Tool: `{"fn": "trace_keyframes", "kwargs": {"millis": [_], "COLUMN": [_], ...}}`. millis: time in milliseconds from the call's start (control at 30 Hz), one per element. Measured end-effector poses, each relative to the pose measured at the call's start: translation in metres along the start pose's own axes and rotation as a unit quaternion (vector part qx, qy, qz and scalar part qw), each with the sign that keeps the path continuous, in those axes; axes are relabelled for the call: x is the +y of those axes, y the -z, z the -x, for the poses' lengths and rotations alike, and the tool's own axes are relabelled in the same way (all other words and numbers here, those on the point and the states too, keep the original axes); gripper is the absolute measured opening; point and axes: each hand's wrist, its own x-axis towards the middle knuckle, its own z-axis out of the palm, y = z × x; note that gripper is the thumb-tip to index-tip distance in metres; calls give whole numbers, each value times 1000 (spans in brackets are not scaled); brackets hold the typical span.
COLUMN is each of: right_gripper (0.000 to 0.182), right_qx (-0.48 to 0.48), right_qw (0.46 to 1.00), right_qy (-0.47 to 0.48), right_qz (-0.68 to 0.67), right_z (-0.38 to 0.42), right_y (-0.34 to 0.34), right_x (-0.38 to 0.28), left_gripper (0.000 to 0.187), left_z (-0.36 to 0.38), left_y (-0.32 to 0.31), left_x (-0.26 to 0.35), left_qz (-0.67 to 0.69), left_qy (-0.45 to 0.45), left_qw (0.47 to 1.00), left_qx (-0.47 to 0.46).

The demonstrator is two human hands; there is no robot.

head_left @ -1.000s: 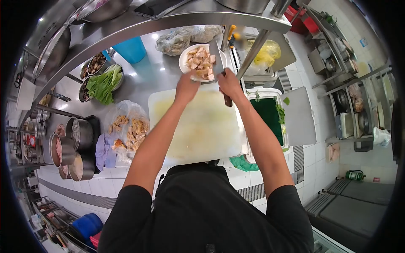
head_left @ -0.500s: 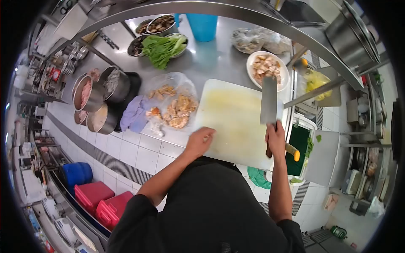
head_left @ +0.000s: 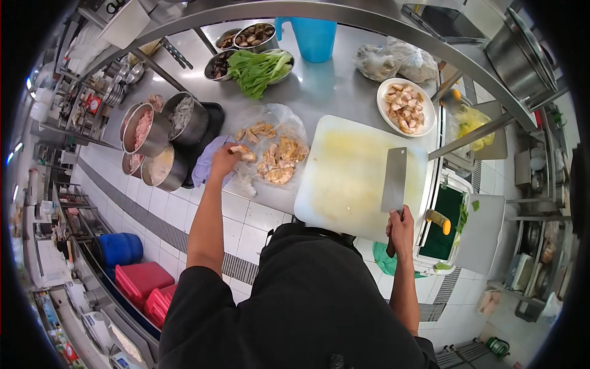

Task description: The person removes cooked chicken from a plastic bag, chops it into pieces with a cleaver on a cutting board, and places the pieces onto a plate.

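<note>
My left hand (head_left: 225,161) is closed on a piece of cooked meat (head_left: 245,152) at the left edge of a clear plastic bag (head_left: 294,122). More browned meat pieces (head_left: 284,158) lie on that bag, and a purple cloth (head_left: 206,161) is just under my left hand. My right hand (head_left: 401,230) grips a cleaver (head_left: 394,181) by its handle, the broad blade pointing away from me over the right part of the white cutting board (head_left: 344,178). Beyond the board's far right corner, a white plate (head_left: 382,101) holds chopped meat chunks (head_left: 405,109).
Steel pots (head_left: 161,136) with raw food stand at the left. Leafy greens (head_left: 261,69), bowls of mushrooms (head_left: 255,37), a blue pitcher (head_left: 313,42) and plastic bags (head_left: 387,61) sit at the back. A steel shelf edge (head_left: 369,24) crosses above; an open bin (head_left: 435,227) stands right.
My left hand has moved from the board's near left corner to the bag and taken hold of a meat piece. The cleaver has drawn back from the plate, its blade now over the board.
</note>
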Motion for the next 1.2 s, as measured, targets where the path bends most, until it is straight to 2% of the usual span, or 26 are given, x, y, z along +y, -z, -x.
{"fn": "trace_keyframes", "kwargs": {"millis": [33,67,133,167,267,300,333,433,500,533,600,633,667,733,767,800,867,900,967,1067,1133,1167,1200], "right_gripper": [15,15,16,16,16,16,17,16,20,19,19,20,20,21,22,22,23,26,27,30,29,28,28], "right_qx": [1,3,7,9,20,27,29,41,51,53,52,54,62,67,75,79,91,98,108,110,80,31,29], "right_qw": [1000,1000,1000,1000,1000,999,999,999,998,998,998,998,997,997,997,996,995,995,992,984,949,937,937], "right_qy": [1,2,-2,-7,-21,-22,-19,-14,-13,-13,-14,-22,-24,-21,-26,-27,-29,-27,-12,21,92,76,75], "right_qz": [-1,-1,0,2,-1,-1,-6,-15,-19,-20,-29,-28,-28,11,17,16,19,25,66,138,291,339,340], "right_z": [1,3,6,7,13,14,16,18,21,22,24,26,28,33,34,35,37,38,40,42,41,42,45], "right_y": [1,2,5,7,12,14,16,20,22,23,26,28,30,32,33,33,35,35,35,28,15,9,3], "right_x": [0,0,5,8,11,14,17,20,19,19,18,17,16,11,13,16,19,17,18,15,0,-11,-20], "left_gripper": [40,40,31,31,25,24,24,22,19,19,17,23,23,34,46,46,52,52,51,40,36,31,31], "left_z": [-1,-4,-11,-14,-5,-3,-3,2,23,30,41,43,45,53,51,47,41,45,59,62,71,76,81], "left_y": [6,8,7,4,11,5,-8,-70,-118,-139,-172,-180,-185,-170,-166,-164,-160,-156,-146,-164,-173,-177,-178], "left_x": [2,0,-5,-6,45,62,77,118,160,174,199,206,209,227,231,235,242,252,270,250,239,233,230], "left_qz": [73,74,282,284,332,395,457,482,536,537,464,336,337,143,138,139,112,113,14,-46,-17,13,14], "left_qy": [14,12,-40,-42,-14,-22,-29,-20,-41,-42,-79,-122,-124,-192,-222,-225,-364,-367,-312,-265,-276,-283,-280], "left_qw": [997,997,958,958,942,917,886,862,813,809,843,899,896,959,955,953,913,912,940,955,955,955,956], "left_qx": [18,18,18,16,-36,-53,-73,-154,-222,-235,-262,-253,-260,-154,-143,-146,-146,-146,-138,-122,-104,-86,-87]}}
